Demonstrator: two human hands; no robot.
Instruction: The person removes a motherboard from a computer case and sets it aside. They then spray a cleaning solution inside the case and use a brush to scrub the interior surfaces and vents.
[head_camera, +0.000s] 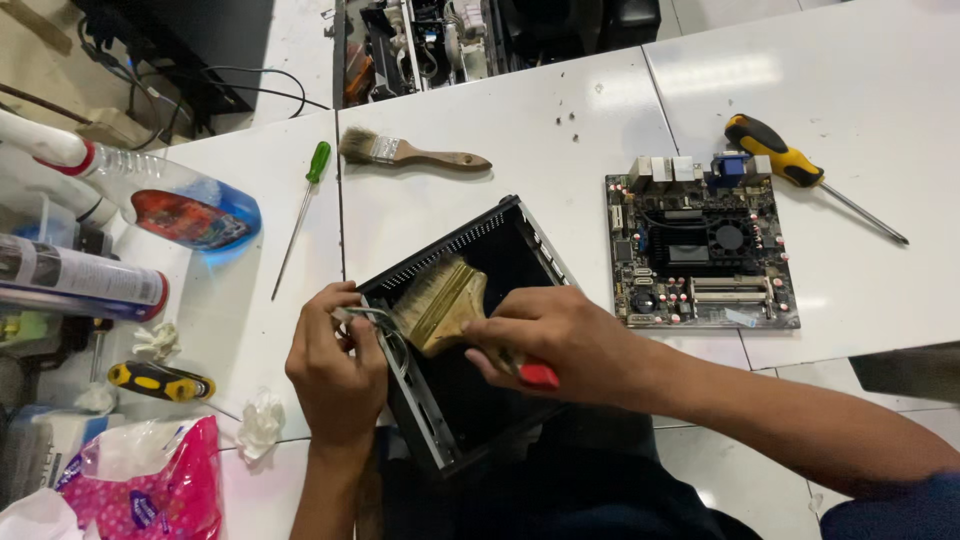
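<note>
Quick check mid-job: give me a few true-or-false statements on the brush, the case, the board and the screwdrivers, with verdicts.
1. The right hand holds a red-handled brush inside the black case. True.
2. The left hand rests flat on the table. False: it grips the case's edge.
3. The circuit board sits inside the case. False: it lies on the table, apart.
4. A green-handled screwdriver lies left of the case. True.

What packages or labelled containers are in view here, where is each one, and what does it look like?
Plastic bottle: lying on its side at upper left, clear, with a red and blue label.
Spray can: lying at the left edge, white and grey label, dark band.
Pink packet: lower left corner, soft crinkled plastic, pink with purple patches.
No screens or signs.
</note>
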